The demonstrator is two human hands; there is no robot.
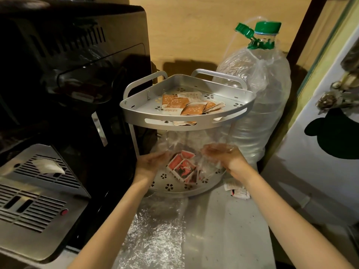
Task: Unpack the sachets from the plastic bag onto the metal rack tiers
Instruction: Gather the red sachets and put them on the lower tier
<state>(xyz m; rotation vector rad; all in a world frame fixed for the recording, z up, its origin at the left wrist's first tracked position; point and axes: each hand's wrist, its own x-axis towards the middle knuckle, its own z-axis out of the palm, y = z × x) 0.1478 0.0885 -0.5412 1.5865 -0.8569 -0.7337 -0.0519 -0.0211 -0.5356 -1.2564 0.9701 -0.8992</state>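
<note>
A two-tier metal corner rack (134,116) stands on the counter. Its upper tier holds several orange and white sachets (175,103). Over the lower tier (167,186) I hold a clear plastic bag (174,141) stretched between both hands. My left hand (150,164) grips the bag's left side and my right hand (223,156) grips its right side. Red sachets (182,166) lie between my hands on or just above the lower tier, seen through the plastic; whether they are still inside the bag is unclear.
A black coffee machine (73,74) with a metal drip tray (38,200) fills the left. A large clear water bottle (258,98) with a green cap stands behind the rack on the right. Loose sachets (236,191) lie on the counter at the rack's right. Crinkled plastic (153,239) covers the near counter.
</note>
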